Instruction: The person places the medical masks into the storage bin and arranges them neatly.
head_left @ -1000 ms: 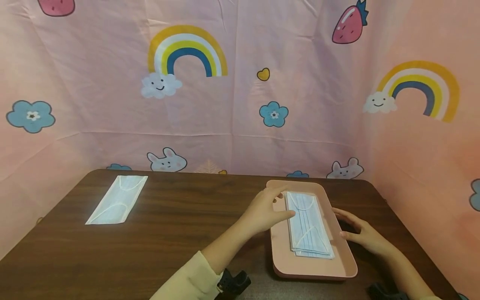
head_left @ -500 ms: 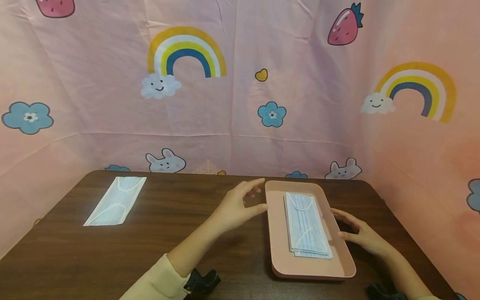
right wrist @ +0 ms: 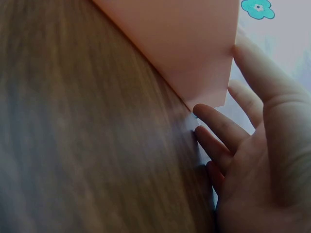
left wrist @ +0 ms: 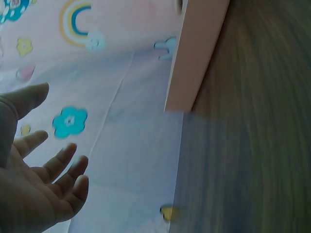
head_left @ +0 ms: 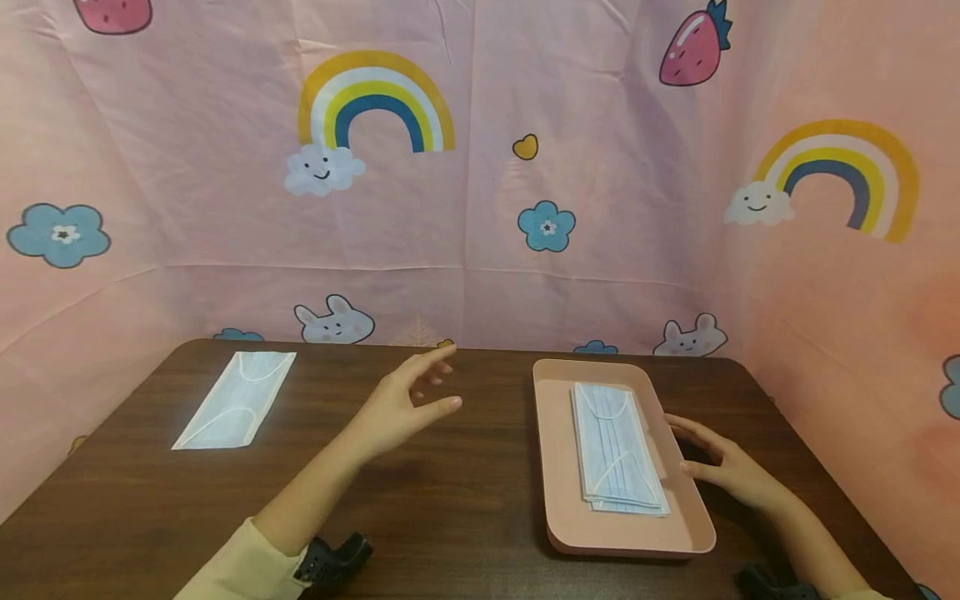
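Observation:
A small stack of pale blue face masks (head_left: 618, 450) lies in a pink rectangular tray (head_left: 562, 533) on the right of the table. One more face mask (head_left: 236, 400) lies flat by itself at the far left. My left hand (head_left: 393, 412) hovers over the table between that mask and the tray, holding nothing, its thumb spread from the fingers. In the left wrist view the palm and loosely bent fingers (left wrist: 60, 165) show bare. My right hand (head_left: 731, 475) rests against the tray's right side. Its thumb and fingertips touch the tray wall (right wrist: 199, 73) in the right wrist view.
The dark wooden table (head_left: 442, 500) reaches back to a pink curtain (head_left: 465, 225) with printed rainbows and flowers, which also stands along both sides. A black wrist strap (head_left: 333, 560) sits on the left forearm.
My left hand has moved left, from over the masks in the tray, past its left rim, to above the middle of the table. The right hand and the tray stay in place.

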